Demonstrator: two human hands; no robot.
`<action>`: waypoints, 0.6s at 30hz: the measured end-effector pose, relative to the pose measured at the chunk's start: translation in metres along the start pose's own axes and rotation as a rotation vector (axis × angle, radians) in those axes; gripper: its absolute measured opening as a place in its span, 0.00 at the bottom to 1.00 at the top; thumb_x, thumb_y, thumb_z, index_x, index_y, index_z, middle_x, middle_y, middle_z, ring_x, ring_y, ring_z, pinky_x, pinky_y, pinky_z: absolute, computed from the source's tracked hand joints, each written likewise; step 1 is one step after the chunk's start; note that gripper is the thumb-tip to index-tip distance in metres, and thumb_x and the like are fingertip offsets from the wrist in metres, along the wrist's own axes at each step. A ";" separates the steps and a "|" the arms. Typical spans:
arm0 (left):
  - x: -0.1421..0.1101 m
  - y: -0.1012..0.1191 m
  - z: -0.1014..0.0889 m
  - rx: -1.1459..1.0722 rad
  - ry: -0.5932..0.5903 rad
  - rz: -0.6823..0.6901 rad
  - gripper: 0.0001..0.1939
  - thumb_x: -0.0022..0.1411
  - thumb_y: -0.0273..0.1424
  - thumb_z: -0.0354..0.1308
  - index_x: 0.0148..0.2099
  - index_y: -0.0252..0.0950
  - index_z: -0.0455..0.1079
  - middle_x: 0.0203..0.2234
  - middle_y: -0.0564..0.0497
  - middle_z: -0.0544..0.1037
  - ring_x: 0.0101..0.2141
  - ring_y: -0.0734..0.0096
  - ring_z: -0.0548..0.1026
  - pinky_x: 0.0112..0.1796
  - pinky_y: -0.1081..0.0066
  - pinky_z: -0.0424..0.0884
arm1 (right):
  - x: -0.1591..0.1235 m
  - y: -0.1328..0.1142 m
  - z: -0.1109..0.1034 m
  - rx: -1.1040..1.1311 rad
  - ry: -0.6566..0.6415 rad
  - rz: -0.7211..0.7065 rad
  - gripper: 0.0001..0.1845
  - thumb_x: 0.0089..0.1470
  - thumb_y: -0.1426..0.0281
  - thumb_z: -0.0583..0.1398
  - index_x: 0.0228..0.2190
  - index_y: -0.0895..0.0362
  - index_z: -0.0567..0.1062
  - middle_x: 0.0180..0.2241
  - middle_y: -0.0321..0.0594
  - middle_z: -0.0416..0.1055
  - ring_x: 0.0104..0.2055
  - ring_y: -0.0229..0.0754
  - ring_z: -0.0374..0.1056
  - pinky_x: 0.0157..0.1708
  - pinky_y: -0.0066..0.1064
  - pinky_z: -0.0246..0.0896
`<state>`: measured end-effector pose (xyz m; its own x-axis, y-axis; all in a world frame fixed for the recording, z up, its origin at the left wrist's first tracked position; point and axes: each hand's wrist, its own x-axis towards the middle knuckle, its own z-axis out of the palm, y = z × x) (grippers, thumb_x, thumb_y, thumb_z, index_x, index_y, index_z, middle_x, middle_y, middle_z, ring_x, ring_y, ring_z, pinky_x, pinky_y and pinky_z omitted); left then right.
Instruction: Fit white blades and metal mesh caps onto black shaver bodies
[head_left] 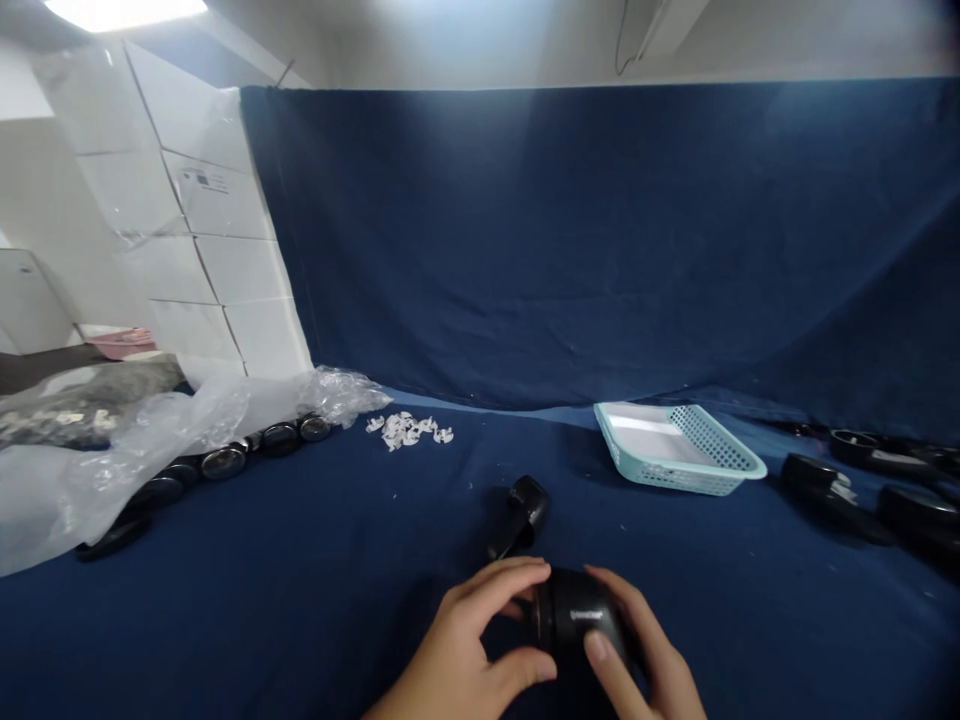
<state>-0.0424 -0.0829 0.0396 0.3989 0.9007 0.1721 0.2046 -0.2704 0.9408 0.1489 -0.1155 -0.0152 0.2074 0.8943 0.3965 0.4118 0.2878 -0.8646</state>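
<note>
Low in the head view, a rounded black plastic housing point(574, 612) with a short line of pale lettering lies on its side between my two hands. My left hand point(480, 635) curls around its left, ringed end, thumb below and fingers above. Around the right side of the body wraps my right hand point(656, 655), its thumb pressed on the front. Just beyond them, a curved black plastic piece point(529, 505) with a wider head rests on the blue cloth. The underside of the housing is hidden.
A pale turquoise basket point(686, 478) with white lining stands at right centre. Small white plastic parts point(407, 430) lie heaped further back. Several black pieces point(832, 500) lie far right. Round black parts point(223, 461) line the left beside clear plastic wrap point(60, 500). A blue curtain point(570, 240) hangs behind.
</note>
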 end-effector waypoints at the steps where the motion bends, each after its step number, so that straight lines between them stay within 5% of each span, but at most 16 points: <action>1: 0.000 0.000 0.000 -0.074 -0.008 -0.004 0.32 0.47 0.19 0.67 0.54 0.48 0.71 0.52 0.50 0.74 0.46 0.60 0.75 0.51 0.60 0.70 | 0.001 0.002 -0.002 -0.040 -0.002 -0.049 0.25 0.56 0.53 0.57 0.51 0.52 0.70 0.46 0.42 0.77 0.49 0.49 0.73 0.44 0.30 0.71; 7: 0.000 -0.001 -0.004 -0.395 -0.112 -0.059 0.29 0.55 0.36 0.68 0.58 0.40 0.67 0.44 0.45 0.77 0.44 0.60 0.75 0.47 0.60 0.70 | 0.012 0.007 -0.023 -0.286 -0.092 -0.528 0.35 0.52 0.57 0.64 0.58 0.52 0.63 0.51 0.49 0.72 0.50 0.54 0.72 0.44 0.37 0.72; 12: 0.007 -0.008 -0.008 -0.586 -0.204 -0.276 0.26 0.59 0.46 0.61 0.51 0.30 0.71 0.33 0.45 0.77 0.29 0.65 0.78 0.31 0.65 0.75 | 0.022 -0.003 -0.028 -0.444 -0.069 -0.868 0.32 0.48 0.63 0.67 0.55 0.42 0.67 0.47 0.46 0.75 0.48 0.56 0.72 0.45 0.49 0.70; 15: 0.010 -0.011 -0.011 -0.621 -0.275 -0.378 0.26 0.59 0.47 0.61 0.48 0.29 0.70 0.25 0.49 0.74 0.23 0.69 0.76 0.26 0.67 0.74 | 0.021 -0.002 -0.028 -0.481 -0.118 -0.889 0.30 0.49 0.67 0.67 0.53 0.39 0.69 0.47 0.43 0.75 0.50 0.55 0.72 0.50 0.54 0.66; 18: 0.010 -0.007 -0.015 -0.627 -0.292 -0.287 0.26 0.57 0.44 0.64 0.51 0.31 0.68 0.34 0.45 0.75 0.30 0.66 0.77 0.30 0.67 0.75 | 0.013 0.001 -0.024 -0.360 -0.139 -0.698 0.29 0.47 0.63 0.68 0.52 0.41 0.71 0.48 0.43 0.74 0.49 0.56 0.72 0.51 0.52 0.67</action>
<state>-0.0534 -0.0667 0.0392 0.6457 0.7560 -0.1075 -0.1769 0.2850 0.9421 0.1736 -0.1121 -0.0035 -0.3068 0.5895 0.7472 0.6724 0.6899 -0.2682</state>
